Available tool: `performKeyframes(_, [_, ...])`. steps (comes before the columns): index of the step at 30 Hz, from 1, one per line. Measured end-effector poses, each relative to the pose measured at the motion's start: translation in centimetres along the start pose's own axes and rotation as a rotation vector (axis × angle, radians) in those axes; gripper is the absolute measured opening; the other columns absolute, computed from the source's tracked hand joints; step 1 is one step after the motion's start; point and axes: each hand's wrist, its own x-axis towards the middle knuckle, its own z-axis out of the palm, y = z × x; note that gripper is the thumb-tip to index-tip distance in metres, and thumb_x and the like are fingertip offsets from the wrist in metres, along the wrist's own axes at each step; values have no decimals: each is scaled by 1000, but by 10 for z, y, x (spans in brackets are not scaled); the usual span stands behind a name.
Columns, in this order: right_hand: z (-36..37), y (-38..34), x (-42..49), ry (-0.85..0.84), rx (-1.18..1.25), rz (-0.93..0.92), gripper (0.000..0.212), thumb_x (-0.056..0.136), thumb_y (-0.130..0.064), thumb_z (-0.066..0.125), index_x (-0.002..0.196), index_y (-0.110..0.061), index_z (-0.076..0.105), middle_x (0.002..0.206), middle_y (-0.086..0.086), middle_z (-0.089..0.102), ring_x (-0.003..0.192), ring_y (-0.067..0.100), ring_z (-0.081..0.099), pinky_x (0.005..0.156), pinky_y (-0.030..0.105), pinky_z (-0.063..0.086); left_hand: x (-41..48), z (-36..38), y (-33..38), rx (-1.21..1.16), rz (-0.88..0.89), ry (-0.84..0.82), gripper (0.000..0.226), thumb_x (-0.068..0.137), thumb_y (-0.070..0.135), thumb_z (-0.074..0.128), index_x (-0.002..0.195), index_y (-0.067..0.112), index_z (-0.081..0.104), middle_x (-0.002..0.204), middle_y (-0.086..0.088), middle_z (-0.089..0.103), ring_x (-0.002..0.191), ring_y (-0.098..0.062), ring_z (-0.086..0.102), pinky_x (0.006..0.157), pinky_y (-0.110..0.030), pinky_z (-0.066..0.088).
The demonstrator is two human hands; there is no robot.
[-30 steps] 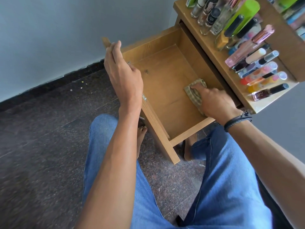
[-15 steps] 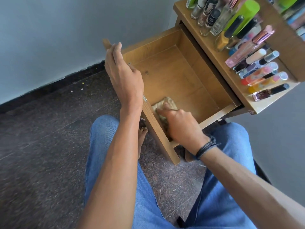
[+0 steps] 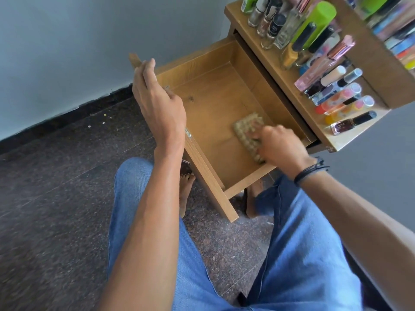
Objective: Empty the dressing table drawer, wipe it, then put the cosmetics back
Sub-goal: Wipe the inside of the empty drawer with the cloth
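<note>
The pulled-out drawer (image 3: 202, 63) fills the middle of the frame, its lower right corner hidden behind the right wrist. At upper right the worktop (image 3: 306, 106) carries the cosmetics (image 3: 332, 90). Their rear rows are cut off by the frame's edge and their labels are unreadable. The left hand (image 3: 157, 104) lies over the drawer front's top edge, fingers stretched along it, not curled. The right hand (image 3: 278, 142) is motion-blurred on the checked cloth (image 3: 244, 129), which lies on the drawer floor toward its lower right. Whether the fingers press or pinch it, I cannot tell.
</note>
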Motion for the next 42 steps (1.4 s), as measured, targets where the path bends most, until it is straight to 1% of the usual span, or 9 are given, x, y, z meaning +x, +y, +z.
performKeyframes(5, [-11,20,16,-20,26,35,56,95,-12,65,143,-39,56,144,7,58,116,33,65,99,38,55,1,1,-2,6,13,16,54,87,-10,41,137,6,56,141,-11,56,134,-27,48,107,-41,45])
performKeyframes(10, [-3,11,11,7,79,79,53,94,-7,62,140,-31,60,139,15,60,115,40,63,96,40,53,0,2,-1,13,9,22,54,88,-13,43,136,6,57,141,-12,56,134,-27,49,108,-39,45])
performKeyframes(13, [-1,-6,1,-10,105,80,45,91,-6,62,133,-21,67,123,20,65,109,42,65,93,42,56,-1,2,0,5,5,21,55,87,-12,42,136,6,57,141,-12,56,134,-26,49,108,-39,45])
performKeyframes(17, [11,-46,-24,5,70,-80,43,92,-6,57,135,-13,58,109,18,70,95,41,71,85,48,60,1,2,1,9,2,23,55,86,-12,41,136,5,57,141,-12,56,134,-27,49,108,-39,45])
performKeyframes(20, [20,-67,-37,21,34,-231,52,94,-8,58,145,-18,50,112,13,72,90,35,73,82,43,61,0,1,2,11,4,27,54,87,-13,42,135,5,58,140,-13,57,134,-28,49,109,-39,43])
performKeyframes(23, [31,-75,-35,57,-56,-342,47,96,-9,53,141,-23,56,122,4,72,85,30,73,77,39,60,0,1,2,13,-1,31,53,88,-11,42,136,5,57,141,-12,56,135,-28,48,109,-40,43])
performKeyframes(29, [28,-88,-6,89,-30,-345,48,94,-5,57,141,-16,58,115,10,73,86,35,71,78,43,59,-1,0,3,19,1,13,52,90,-12,43,138,4,55,144,-14,53,139,-28,45,113,-39,40])
performKeyframes(33, [16,-112,33,150,11,-318,48,96,-9,58,144,-18,56,95,11,74,79,36,69,70,39,57,-2,-1,2,20,0,1,53,90,-13,43,140,4,54,146,-15,51,141,-28,43,115,-39,38])
performKeyframes(42, [-11,-149,90,280,-29,-358,28,105,-25,47,127,-17,62,101,14,72,90,39,67,66,38,37,-1,0,2,30,-20,-13,54,93,-14,43,142,6,52,151,-11,48,145,-25,37,118,-34,34])
